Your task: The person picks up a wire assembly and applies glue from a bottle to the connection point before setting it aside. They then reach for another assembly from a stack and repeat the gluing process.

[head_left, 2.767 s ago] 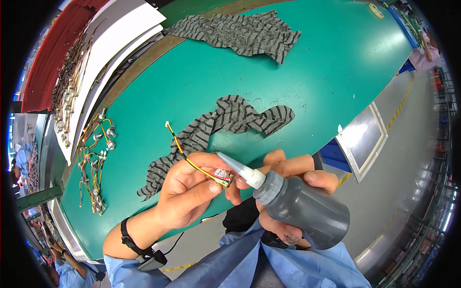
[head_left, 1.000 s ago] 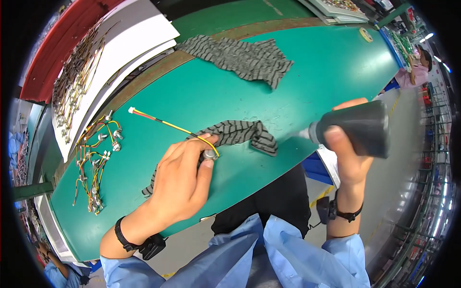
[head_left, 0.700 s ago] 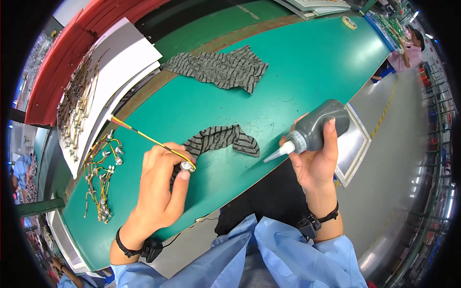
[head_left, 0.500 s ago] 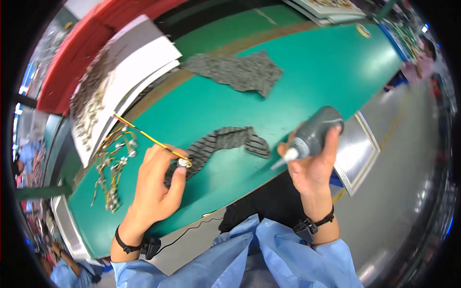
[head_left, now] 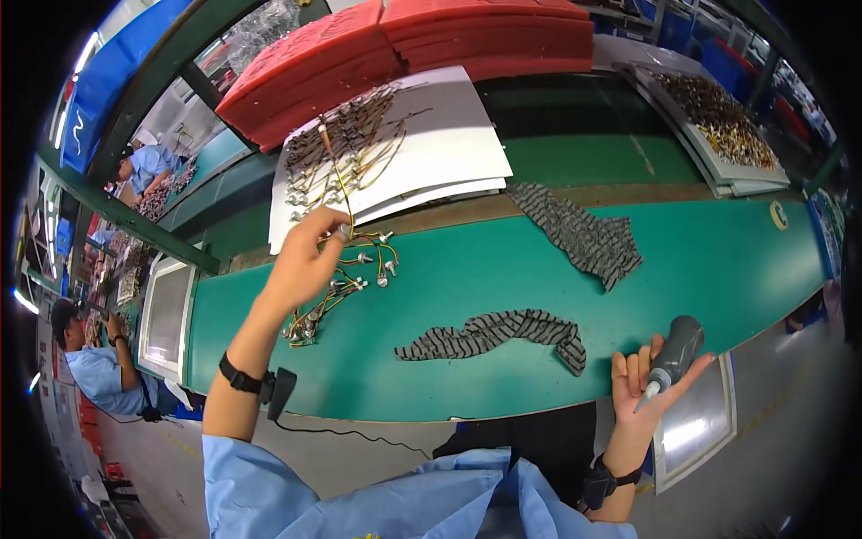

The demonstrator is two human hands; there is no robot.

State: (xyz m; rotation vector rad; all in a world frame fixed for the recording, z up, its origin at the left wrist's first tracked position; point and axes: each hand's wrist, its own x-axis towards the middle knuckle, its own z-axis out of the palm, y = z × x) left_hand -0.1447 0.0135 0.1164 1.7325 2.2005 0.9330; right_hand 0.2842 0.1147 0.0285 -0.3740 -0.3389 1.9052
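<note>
My left hand (head_left: 305,259) is raised at the table's far left, thumb and fingers pinching a small wired component (head_left: 338,180). Its thin wires stand up past the edge of a white board (head_left: 458,135), on which several similar parts lie in rows. Just below and beside this hand, a loose group of wired metal components (head_left: 364,258) rests on the green table (head_left: 485,269). My right hand (head_left: 639,391) grips a dark grey squeeze bottle (head_left: 680,341) near the front edge, its pale nozzle tilted down and left. Between the hands lies a striped grey cloth (head_left: 494,333).
A second grey cloth (head_left: 584,235) lies farther back. Red foam blocks (head_left: 485,40) stand behind the white boards. At the back right is another stack of boards (head_left: 727,157) covered with parts, near a tape roll (head_left: 778,215). Co-workers (head_left: 99,368) sit at the left.
My left hand has moved away from the striped cloth to the white board, carrying the wired component. The right hand with the bottle has moved right of the cloth; the view has shifted too.
</note>
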